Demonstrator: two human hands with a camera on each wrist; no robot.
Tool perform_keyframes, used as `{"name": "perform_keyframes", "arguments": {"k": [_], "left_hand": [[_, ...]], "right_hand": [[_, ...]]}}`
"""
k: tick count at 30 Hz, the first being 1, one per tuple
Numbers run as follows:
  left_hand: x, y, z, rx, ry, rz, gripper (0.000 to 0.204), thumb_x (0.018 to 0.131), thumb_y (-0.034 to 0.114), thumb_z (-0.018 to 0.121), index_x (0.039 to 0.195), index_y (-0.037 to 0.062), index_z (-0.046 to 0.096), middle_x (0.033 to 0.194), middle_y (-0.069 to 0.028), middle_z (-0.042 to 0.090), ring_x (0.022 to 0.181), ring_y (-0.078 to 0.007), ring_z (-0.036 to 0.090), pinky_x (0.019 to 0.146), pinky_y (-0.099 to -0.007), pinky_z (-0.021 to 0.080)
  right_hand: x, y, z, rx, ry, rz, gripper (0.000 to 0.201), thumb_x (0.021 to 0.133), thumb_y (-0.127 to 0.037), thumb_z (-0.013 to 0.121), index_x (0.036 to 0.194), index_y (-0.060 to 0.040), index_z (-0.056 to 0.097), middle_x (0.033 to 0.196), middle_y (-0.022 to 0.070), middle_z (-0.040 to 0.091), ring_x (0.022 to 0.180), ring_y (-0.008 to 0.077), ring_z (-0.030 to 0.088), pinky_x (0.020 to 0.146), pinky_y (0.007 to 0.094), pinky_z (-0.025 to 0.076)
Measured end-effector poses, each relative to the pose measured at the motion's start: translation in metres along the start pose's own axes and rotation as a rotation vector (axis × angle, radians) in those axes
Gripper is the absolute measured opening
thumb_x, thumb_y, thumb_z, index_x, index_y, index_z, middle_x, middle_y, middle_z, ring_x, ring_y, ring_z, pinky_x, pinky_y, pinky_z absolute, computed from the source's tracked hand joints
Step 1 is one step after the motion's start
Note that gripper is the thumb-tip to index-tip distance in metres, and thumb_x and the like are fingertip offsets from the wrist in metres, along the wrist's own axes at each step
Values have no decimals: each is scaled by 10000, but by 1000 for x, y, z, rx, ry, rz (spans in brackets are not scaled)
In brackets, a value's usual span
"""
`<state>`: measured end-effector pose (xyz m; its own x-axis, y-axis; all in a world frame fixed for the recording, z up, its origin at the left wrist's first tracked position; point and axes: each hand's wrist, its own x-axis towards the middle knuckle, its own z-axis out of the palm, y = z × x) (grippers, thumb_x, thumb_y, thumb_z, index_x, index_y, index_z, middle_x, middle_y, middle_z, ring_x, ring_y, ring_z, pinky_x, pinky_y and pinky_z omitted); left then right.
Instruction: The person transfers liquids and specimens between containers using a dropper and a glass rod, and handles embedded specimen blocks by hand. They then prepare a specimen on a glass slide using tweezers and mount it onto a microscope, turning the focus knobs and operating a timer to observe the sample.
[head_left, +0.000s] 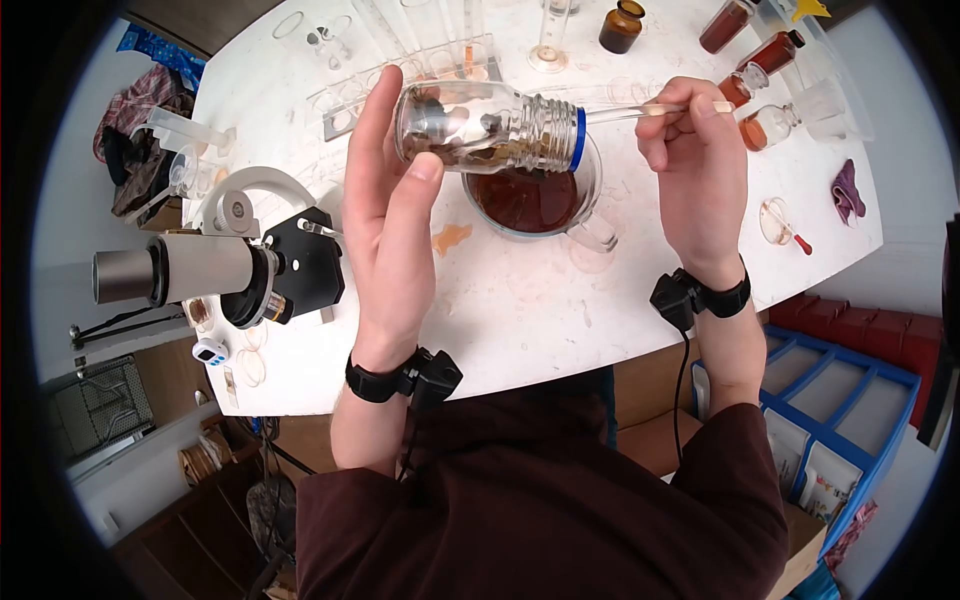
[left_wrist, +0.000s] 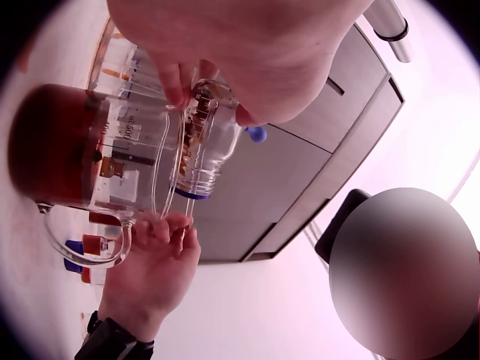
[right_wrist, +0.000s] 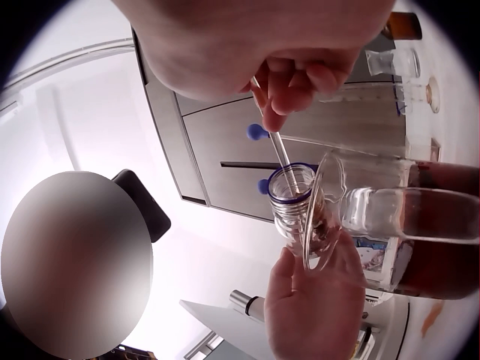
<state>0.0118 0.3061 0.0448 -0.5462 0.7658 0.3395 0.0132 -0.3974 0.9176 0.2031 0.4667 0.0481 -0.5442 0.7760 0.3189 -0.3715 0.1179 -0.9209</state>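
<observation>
My left hand [head_left: 390, 245] grips a clear glass bottle [head_left: 460, 120] between thumb and fingers. The bottle lies nearly on its side, its blue-ringed mouth facing right, with dark brown flaky pieces inside. Below it stands a glass beaker with a handle [head_left: 598, 236], partly filled with dark red-brown liquid; the bottle covers part of its rim in the head view. My right hand [head_left: 705, 175] pinches a thin glass rod [head_left: 612, 114]. In the right wrist view, the rod [right_wrist: 280, 154] reaches into the open mouth of the bottle [right_wrist: 292, 184].
A microscope [head_left: 205, 268] stands left of the left hand. Behind are a rack [head_left: 345, 118] with test tubes, a cylinder [head_left: 550, 50] and a brown jar [head_left: 621, 28]. Bottles of red liquid [head_left: 728, 25] stand back right. A petri dish [head_left: 775, 222] and purple cloth [head_left: 848, 192] lie right.
</observation>
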Motion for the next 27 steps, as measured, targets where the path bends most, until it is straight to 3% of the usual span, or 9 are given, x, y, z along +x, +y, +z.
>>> {"name": "perform_keyframes", "arguments": {"k": [12, 14, 17, 24, 26, 27], "left_hand": [[1, 0, -6, -120, 22, -90, 542, 1091, 255, 508, 1572, 64, 346, 1482, -151, 516, 1311, -226, 548, 1129, -408, 421], [1, -1, -5, -107, 65, -56, 520, 1108, 289, 504, 1573, 91, 382, 1386, -89, 582, 1209, -143, 590, 1044, -320, 472], [1, -2, -9, -53, 22, -56, 507, 1111, 283, 496, 1569, 90, 395, 1379, -88, 587, 1214, -137, 583, 1046, -318, 466], [1, -3, -5, -57, 33, -45, 509, 1108, 279, 502, 1562, 68, 409, 1417, -100, 569, 1236, -150, 571, 1056, -318, 455], [0, -2, -6, 5, 9, -60, 557, 1107, 294, 484, 1587, 51, 340, 1483, -141, 519, 1324, -214, 536, 1164, -418, 389], [0, -3, -6, 1, 6, -62, 557, 1107, 294, 484, 1587, 51, 340, 1483, -141, 519, 1324, -214, 536, 1164, -418, 389]], "right_hand": [[-14, -5, 7, -62, 6, -157, 325, 1126, -287, 388, 1212, -34, 573, 994, 135, 734, 688, 75, 488, 665, 227, 428], [-16, -6, 11, -117, -38, -232, 318, 1127, -275, 407, 1228, -27, 578, 1016, 141, 743, 687, 63, 487, 647, 209, 419], [-18, -4, 12, -192, -64, -271, 308, 1127, -268, 423, 1228, -26, 586, 1006, 133, 748, 684, 54, 491, 634, 200, 412], [-16, -4, 8, -207, -70, -291, 306, 1129, -272, 420, 1201, -30, 594, 993, 116, 747, 692, 50, 515, 638, 201, 405], [-16, -5, 9, -188, -47, -258, 303, 1130, -272, 417, 1185, -34, 595, 965, 97, 737, 696, 52, 525, 647, 203, 401], [-17, -5, 9, -192, -44, -257, 303, 1130, -272, 417, 1185, -34, 595, 965, 97, 737, 696, 52, 525, 647, 203, 401]]}}
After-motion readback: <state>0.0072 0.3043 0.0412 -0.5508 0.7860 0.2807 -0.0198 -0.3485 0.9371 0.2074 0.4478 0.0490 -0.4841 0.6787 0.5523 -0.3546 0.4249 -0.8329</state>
